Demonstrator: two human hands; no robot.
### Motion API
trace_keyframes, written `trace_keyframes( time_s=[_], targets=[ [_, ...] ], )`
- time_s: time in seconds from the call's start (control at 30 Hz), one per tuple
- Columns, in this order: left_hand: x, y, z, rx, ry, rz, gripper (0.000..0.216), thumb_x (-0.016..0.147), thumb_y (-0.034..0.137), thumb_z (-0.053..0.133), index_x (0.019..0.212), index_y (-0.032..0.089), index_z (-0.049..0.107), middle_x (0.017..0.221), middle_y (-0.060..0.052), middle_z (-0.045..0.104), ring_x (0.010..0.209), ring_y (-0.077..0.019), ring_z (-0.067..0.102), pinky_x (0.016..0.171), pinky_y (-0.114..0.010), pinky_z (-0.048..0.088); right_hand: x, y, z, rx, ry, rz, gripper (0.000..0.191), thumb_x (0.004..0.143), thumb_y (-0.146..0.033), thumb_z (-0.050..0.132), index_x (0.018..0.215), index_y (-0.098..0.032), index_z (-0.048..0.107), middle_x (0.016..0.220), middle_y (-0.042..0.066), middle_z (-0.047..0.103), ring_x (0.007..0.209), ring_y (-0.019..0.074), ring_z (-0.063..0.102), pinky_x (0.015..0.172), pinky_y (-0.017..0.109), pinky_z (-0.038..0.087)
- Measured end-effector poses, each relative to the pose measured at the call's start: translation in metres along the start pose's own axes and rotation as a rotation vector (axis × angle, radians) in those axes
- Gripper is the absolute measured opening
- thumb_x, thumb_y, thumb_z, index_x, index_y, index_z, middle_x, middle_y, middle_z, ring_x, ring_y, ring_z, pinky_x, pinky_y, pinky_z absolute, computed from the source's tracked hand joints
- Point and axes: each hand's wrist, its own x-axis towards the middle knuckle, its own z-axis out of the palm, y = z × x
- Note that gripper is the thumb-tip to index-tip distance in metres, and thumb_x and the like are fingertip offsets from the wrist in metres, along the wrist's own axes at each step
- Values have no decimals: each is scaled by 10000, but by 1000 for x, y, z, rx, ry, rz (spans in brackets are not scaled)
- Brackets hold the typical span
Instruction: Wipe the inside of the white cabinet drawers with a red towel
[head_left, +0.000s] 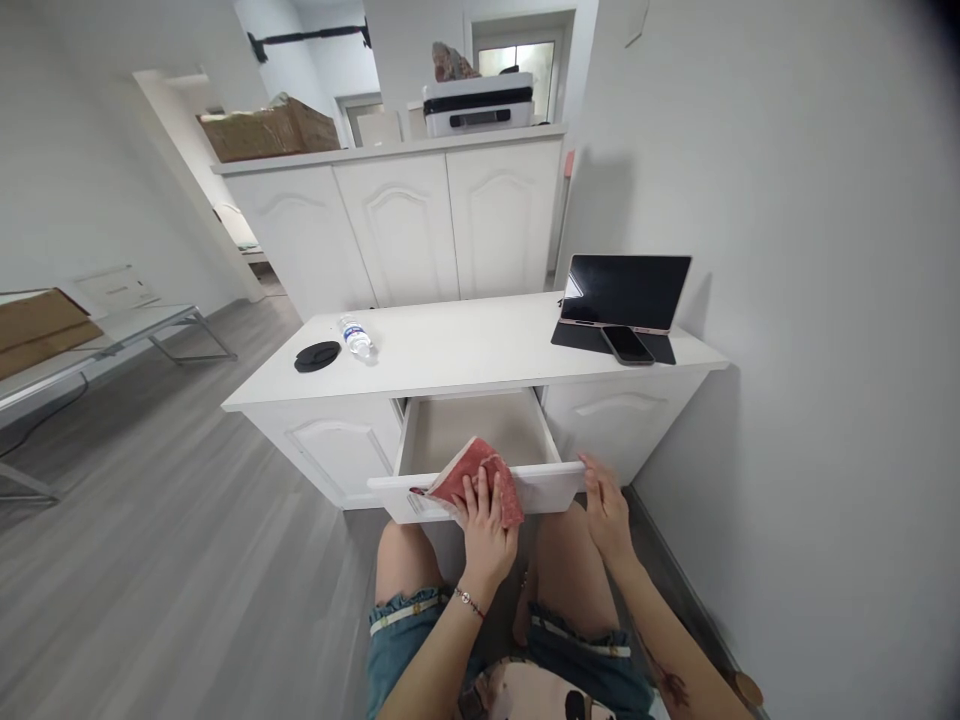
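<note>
A white drawer (555,480) of the low white cabinet (465,350) is pulled out toward me, and its inside looks bare. My left hand (486,525) presses a red cloth (469,472) onto the drawer's front rim, with the cloth draped over the edge. My right hand (606,505) rests with fingers apart on the drawer's front at its right end, holding nothing. I am crouched in front, with my knees under the drawer.
On the cabinet top lie a black round lid (316,356), a water bottle on its side (355,335), a propped tablet (628,290) and a phone (627,344). A wall stands close on the right. A taller white cupboard (405,230) is behind; a bench (97,340) at the left.
</note>
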Motion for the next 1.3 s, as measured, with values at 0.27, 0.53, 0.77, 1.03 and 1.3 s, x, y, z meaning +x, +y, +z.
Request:
trace_keyframes(
  time_s=[0.27,0.53,0.77,1.03,1.3],
  targets=[
    [11,37,23,-71,-225,190,774,797,214,489,1504,225,175,1575,-116,168,1429,-403,118,1064,-702,157,17,15,-10,192,-176,216,546,908,-579,341,1023,-193,709,1090,105,706,1055,240,624,970,437,459],
    [15,46,45,-127,-322,409,668,899,330,423,1504,301,140,1562,1,244,1407,-287,245,1124,-539,202,32,22,-15,276,-210,335,613,798,-723,434,873,-201,747,925,97,746,894,261,679,894,429,510],
    [-2,24,73,-32,-382,610,622,937,212,325,1504,220,68,1543,24,293,1394,-147,279,1158,-402,204,37,16,-16,206,-234,343,581,821,-693,417,809,-217,751,875,82,747,881,250,676,895,418,495],
    [-20,-19,84,-63,-424,535,639,898,108,339,1498,264,186,1530,47,326,1386,-129,308,1069,-334,345,31,14,-14,187,-188,338,570,835,-664,413,809,-200,743,888,91,744,898,249,666,903,408,474],
    [-18,-73,46,-69,-457,508,668,857,68,317,1476,318,274,1463,4,451,1132,-178,582,842,-295,468,25,13,-5,149,-81,320,567,847,-644,410,791,-183,735,851,91,741,847,237,661,844,370,483]
  ],
)
